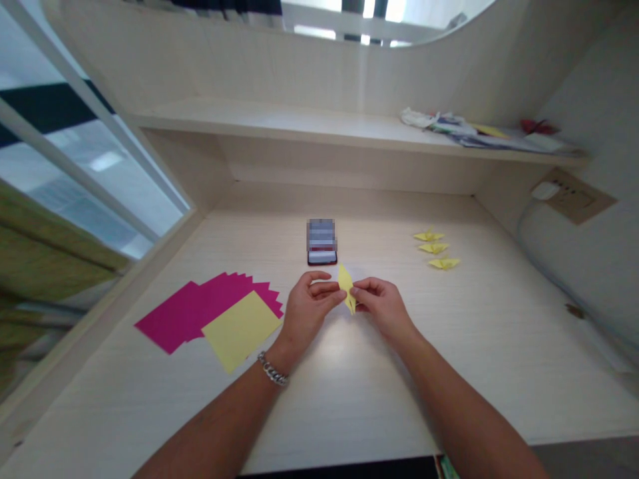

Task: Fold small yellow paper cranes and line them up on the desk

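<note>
A small piece of folded yellow paper (pixel 345 279), narrow and pointed at both ends, is held upright between my two hands over the desk. My left hand (pixel 313 303) pinches its left side between thumb and fingers. On the other side, my right hand (pixel 382 305) grips its right edge with thumb and forefinger. The lower end looks split into two points. Just beyond my hands lies a phone (pixel 322 256) with its screen lit. Off to the right, three folded yellow paper cranes (pixel 433 248) sit in a column.
Magenta paper squares (pixel 219 299) lie fanned at the left, a yellow square (pixel 242 329) partly over them. A shelf (pixel 299 123) crosses the back, with papers (pixel 469 130) at its right. A cable (pixel 539 263) runs from a wall socket (pixel 574 196) down the right side.
</note>
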The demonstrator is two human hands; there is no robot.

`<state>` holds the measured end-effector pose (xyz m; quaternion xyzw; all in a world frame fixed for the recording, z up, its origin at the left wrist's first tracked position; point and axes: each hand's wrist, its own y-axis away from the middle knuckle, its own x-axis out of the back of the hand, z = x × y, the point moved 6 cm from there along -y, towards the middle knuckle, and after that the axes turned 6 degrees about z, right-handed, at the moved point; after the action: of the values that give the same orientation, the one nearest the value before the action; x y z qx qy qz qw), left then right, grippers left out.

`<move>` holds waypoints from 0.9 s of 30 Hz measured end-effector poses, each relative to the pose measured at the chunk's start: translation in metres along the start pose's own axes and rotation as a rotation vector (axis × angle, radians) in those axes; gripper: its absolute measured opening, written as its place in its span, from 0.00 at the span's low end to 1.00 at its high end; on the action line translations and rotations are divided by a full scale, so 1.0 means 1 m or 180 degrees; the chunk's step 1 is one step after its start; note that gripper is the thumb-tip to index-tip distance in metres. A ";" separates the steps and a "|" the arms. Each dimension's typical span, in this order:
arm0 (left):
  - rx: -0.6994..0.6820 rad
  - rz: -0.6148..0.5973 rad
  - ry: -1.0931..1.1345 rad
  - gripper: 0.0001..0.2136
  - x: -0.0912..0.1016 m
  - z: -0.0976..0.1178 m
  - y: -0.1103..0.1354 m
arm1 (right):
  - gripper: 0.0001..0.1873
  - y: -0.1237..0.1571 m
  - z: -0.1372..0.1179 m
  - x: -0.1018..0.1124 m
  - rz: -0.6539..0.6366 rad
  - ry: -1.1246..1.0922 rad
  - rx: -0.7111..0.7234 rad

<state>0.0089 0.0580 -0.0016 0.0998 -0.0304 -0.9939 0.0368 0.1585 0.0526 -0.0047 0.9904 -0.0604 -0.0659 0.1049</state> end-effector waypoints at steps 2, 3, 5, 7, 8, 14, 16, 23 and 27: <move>-0.0037 -0.0021 -0.0176 0.16 -0.002 -0.002 0.001 | 0.13 0.000 -0.001 0.000 0.0047 -0.0094 0.0064; -0.0042 -0.0025 -0.0235 0.14 -0.002 -0.003 0.001 | 0.14 0.000 -0.002 -0.001 0.0045 -0.0102 0.0115; -0.0036 -0.0029 -0.0258 0.12 -0.002 -0.004 0.001 | 0.15 0.000 -0.003 -0.001 0.0023 -0.0090 0.0222; -0.0020 -0.0024 -0.0224 0.12 -0.001 -0.004 0.000 | 0.16 0.000 -0.003 0.000 0.0033 -0.0067 0.0305; -0.0009 -0.0028 -0.0209 0.13 -0.001 -0.004 -0.001 | 0.16 -0.001 -0.003 0.000 0.0046 -0.0052 0.0333; 0.0039 -0.0095 -0.0148 0.14 -0.001 -0.004 0.000 | 0.16 -0.001 -0.006 0.002 0.0063 0.0081 0.0361; 0.0048 -0.0121 -0.0167 0.13 -0.001 -0.004 0.001 | 0.16 -0.001 -0.008 0.001 0.0024 0.0071 0.0343; 0.0070 -0.0321 -0.0293 0.11 -0.005 -0.003 0.002 | 0.13 -0.003 -0.006 0.002 -0.0244 0.0121 0.0171; 0.0191 -0.0472 -0.0225 0.11 -0.006 -0.002 0.002 | 0.13 -0.002 -0.007 0.003 -0.0391 0.0184 0.0226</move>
<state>0.0151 0.0560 -0.0018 0.0677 -0.0540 -0.9954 -0.0409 0.1624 0.0553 0.0019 0.9969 0.0012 -0.0415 0.0671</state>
